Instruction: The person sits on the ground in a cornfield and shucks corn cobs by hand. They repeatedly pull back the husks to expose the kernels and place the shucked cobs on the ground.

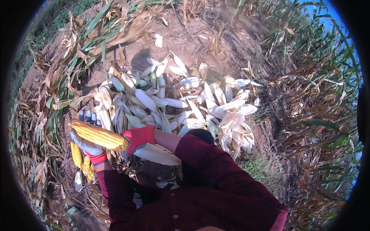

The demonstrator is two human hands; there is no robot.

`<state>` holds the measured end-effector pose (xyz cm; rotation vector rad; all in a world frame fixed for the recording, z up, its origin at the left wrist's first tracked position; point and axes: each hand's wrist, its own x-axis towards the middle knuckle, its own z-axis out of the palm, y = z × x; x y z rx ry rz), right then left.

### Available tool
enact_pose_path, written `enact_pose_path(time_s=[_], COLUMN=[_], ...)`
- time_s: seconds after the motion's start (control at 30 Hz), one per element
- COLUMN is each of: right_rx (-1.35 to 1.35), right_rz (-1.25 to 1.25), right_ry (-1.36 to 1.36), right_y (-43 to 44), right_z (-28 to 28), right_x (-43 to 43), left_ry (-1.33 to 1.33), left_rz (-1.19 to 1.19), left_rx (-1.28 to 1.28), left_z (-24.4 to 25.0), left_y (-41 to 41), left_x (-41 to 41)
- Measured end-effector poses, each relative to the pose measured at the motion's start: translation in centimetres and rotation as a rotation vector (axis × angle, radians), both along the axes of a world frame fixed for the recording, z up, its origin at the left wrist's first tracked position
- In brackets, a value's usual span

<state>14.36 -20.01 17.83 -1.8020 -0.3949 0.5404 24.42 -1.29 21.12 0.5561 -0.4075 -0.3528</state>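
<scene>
A bare yellow ear of corn lies slantwise between my gloved hands, at the left of the head view. My right hand, in a red glove, grips its thick end. Under and behind the cob is my left hand, in a grey and red glove, its palm against the ear and its dark fingertips spread past the far side. Several more husked yellow ears rest on the ground below my left hand. In front of me spreads a heap of ears in pale husks, with loose, pale husks at its right.
Dry and green corn stalks lie along the left. Brown stalks and leaves cover the ground at the right, with standing plants beyond. Bare soil shows past the heap. A single husk-covered ear lies at the lower left.
</scene>
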Motion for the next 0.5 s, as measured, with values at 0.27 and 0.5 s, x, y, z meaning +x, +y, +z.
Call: enact_pose_path(time_s=[0.27,0.5], right_rx=[0.152,0.244], right_rz=[-0.058,-0.178], right_ry=[-0.118,0.169], right_y=[3.8,5.0], right_z=[-3.4,-3.7], right_x=[-0.5,-1.6], left_ry=[0.003,-0.463], left_rz=[0.501,0.689], left_rx=[0.483,0.932], left_z=[0.4,-4.1], left_y=[-0.3,1.6], left_x=[-1.5,0.8])
